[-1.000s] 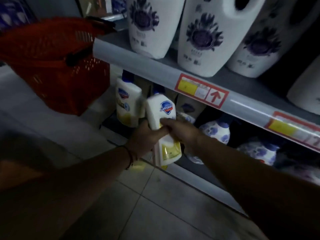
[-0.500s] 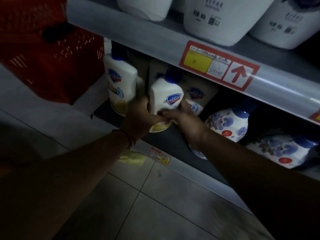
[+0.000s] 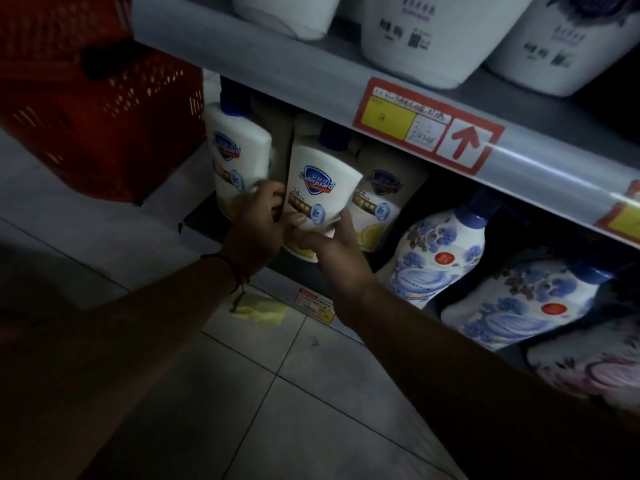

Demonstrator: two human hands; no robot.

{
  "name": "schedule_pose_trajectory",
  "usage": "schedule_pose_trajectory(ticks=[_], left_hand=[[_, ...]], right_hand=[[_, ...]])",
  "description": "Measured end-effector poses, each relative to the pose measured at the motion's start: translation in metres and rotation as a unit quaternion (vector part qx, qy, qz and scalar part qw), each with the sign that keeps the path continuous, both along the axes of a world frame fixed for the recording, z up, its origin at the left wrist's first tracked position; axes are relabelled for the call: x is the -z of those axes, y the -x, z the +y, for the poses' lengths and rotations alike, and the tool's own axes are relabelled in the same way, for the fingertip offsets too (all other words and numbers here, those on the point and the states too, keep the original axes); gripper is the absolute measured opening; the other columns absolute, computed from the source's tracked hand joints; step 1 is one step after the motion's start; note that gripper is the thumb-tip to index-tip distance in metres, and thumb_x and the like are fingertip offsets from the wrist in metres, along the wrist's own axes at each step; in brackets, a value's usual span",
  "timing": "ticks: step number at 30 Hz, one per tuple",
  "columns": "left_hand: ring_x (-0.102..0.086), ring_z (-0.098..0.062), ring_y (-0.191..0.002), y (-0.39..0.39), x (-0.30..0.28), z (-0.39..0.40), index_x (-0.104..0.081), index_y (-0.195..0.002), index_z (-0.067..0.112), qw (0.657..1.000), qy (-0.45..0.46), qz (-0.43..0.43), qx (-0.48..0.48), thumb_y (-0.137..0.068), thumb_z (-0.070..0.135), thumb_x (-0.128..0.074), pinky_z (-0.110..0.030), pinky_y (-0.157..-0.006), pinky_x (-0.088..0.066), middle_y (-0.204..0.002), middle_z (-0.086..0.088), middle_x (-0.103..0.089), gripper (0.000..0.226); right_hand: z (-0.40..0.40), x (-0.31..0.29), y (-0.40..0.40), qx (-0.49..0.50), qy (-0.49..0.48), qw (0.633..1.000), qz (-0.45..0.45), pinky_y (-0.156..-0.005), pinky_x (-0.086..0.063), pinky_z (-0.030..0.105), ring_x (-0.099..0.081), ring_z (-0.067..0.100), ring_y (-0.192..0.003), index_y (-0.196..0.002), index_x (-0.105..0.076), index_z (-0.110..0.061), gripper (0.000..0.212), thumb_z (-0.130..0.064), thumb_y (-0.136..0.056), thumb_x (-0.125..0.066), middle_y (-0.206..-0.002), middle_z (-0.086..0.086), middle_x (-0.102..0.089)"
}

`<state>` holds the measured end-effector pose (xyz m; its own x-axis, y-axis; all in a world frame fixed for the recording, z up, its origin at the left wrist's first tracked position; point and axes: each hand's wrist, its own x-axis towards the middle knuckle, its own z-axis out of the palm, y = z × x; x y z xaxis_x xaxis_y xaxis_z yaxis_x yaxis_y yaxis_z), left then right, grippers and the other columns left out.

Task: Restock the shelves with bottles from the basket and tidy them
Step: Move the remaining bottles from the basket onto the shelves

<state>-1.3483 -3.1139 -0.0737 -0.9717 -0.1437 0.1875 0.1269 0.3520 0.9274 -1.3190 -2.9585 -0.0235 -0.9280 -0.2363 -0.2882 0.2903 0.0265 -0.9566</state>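
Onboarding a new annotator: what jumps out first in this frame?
Both hands meet on a white Safeguard bottle at the lower shelf's front: left hand grips its left side, right hand its lower right. Above it, a red price tag with an up arrow marks the shelf edge. A red basket sits at upper left.

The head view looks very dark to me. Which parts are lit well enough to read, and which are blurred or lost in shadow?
Head view: the middle Safeguard bottle is lit, its logo readable; the red price tag is bright, its small print blurred; the left hand and right hand sit in dim light; the forearms and floor fall into deep shadow; the red basket is dark and soft.
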Motion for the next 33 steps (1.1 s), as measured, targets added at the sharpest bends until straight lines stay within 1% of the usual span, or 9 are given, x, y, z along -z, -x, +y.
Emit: schedule_pose_trajectory(ticks=[7,12,15,18,20,22,26,29,33], left_hand=[[-0.066,-0.008,-0.116,-0.014,0.004,-0.003,-0.048,-0.134,0.008,1.0,0.009,-0.015,0.025,-0.092,0.006,-0.07,-0.023,-0.093,-0.056,-0.127,-0.001,-0.066,0.047],[-0.069,-0.018,-0.106,-0.028,0.005,0.004,-0.056,-0.115,0.014,0.996,0.038,-0.073,-0.039,-0.086,0.045,-0.069,-0.039,-0.089,-0.058,-0.111,-0.002,-0.073,0.044],[-0.068,-0.026,-0.108,-0.044,-0.005,0.02,-0.066,-0.098,0.009,0.984,0.028,-0.171,-0.043,-0.072,0.062,-0.065,-0.041,-0.099,-0.053,-0.105,-0.008,-0.074,0.059],[-0.062,-0.026,-0.118,-0.078,-0.042,0.056,-0.066,-0.12,0.012,0.96,0.04,-0.274,0.029,-0.066,0.071,-0.062,-0.043,-0.107,-0.047,-0.125,-0.011,-0.068,0.081],[-0.051,-0.025,-0.133,-0.104,-0.072,0.084,-0.05,-0.144,0.019,0.935,0.131,-0.315,0.098,-0.079,0.07,-0.063,-0.032,-0.105,-0.04,-0.147,-0.006,-0.053,0.084],[-0.049,-0.021,-0.135,-0.128,-0.108,0.117,-0.042,-0.15,0.024,0.922,0.207,-0.287,0.155,-0.087,0.068,-0.061,-0.029,-0.102,-0.041,-0.151,-0.002,-0.048,0.08],[-0.055,-0.012,-0.107,-0.176,-0.181,0.19,-0.051,-0.139,0.029,0.909,0.242,-0.235,0.243,-0.092,0.058,-0.061,-0.025,-0.085,-0.04,-0.125,0.003,-0.056,0.056],[-0.054,-0.015,-0.124,-0.207,-0.214,0.246,-0.05,-0.142,0.027,0.883,0.298,-0.184,0.313,-0.091,0.058,-0.061,-0.026,-0.095,-0.042,-0.143,0.002,-0.055,0.06],[-0.058,-0.018,-0.124,-0.254,-0.239,0.328,-0.056,-0.136,0.026,0.865,0.334,-0.097,0.362,-0.092,0.05,-0.064,-0.029,-0.101,-0.047,-0.134,0.001,-0.062,0.05]], right_hand=[[0.003,-0.002,-0.011,-0.017,-0.041,0.999,0.025,-0.071,-0.056,0.014,-0.068,0.011,-0.107,-0.153,-0.036,-0.026,0.076,0.002,-0.09,-0.068,-0.128,0.0,-0.068],[0.026,-0.029,-0.025,-0.08,-0.082,0.993,0.009,-0.059,-0.049,0.005,-0.067,-0.014,-0.076,-0.136,-0.057,-0.018,0.047,0.001,-0.093,-0.062,-0.115,-0.007,-0.071],[0.06,-0.045,-0.052,-0.102,-0.138,0.985,0.0,-0.089,-0.055,0.018,-0.064,-0.015,-0.102,-0.13,-0.059,-0.036,0.049,-0.012,-0.089,-0.072,-0.121,-0.024,-0.067],[0.108,-0.061,-0.087,-0.068,-0.229,0.971,-0.013,-0.111,-0.045,0.035,-0.048,0.004,-0.135,-0.153,-0.043,-0.026,0.073,-0.016,-0.088,-0.075,-0.148,-0.011,-0.05],[0.148,-0.071,-0.118,-0.035,-0.246,0.968,-0.027,-0.103,-0.045,0.029,-0.05,0.008,-0.132,-0.15,-0.046,-0.021,0.065,-0.011,-0.091,-0.072,-0.145,-0.007,-0.051],[0.192,-0.078,-0.156,-0.005,-0.269,0.963,-0.016,-0.103,-0.046,0.028,-0.058,0.01,-0.124,-0.139,-0.057,-0.019,0.052,-0.009,-0.091,-0.073,-0.141,-0.002,-0.06],[0.272,-0.112,-0.234,0.001,-0.306,0.952,0.012,-0.088,-0.051,0.014,-0.067,0.011,-0.106,-0.117,-0.066,-0.024,0.037,0.001,-0.09,-0.071,-0.117,0.0,-0.072],[0.317,-0.146,-0.281,0.038,-0.296,0.954,0.035,-0.078,-0.048,0.011,-0.066,-0.002,-0.086,-0.107,-0.073,-0.017,0.03,0.008,-0.091,-0.066,-0.094,-0.009,-0.076],[0.383,-0.16,-0.328,0.137,-0.28,0.95,0.02,-0.064,-0.046,0.021,-0.058,0.014,-0.077,-0.102,-0.072,-0.011,0.012,-0.004,-0.096,-0.065,-0.087,0.006,-0.068]])
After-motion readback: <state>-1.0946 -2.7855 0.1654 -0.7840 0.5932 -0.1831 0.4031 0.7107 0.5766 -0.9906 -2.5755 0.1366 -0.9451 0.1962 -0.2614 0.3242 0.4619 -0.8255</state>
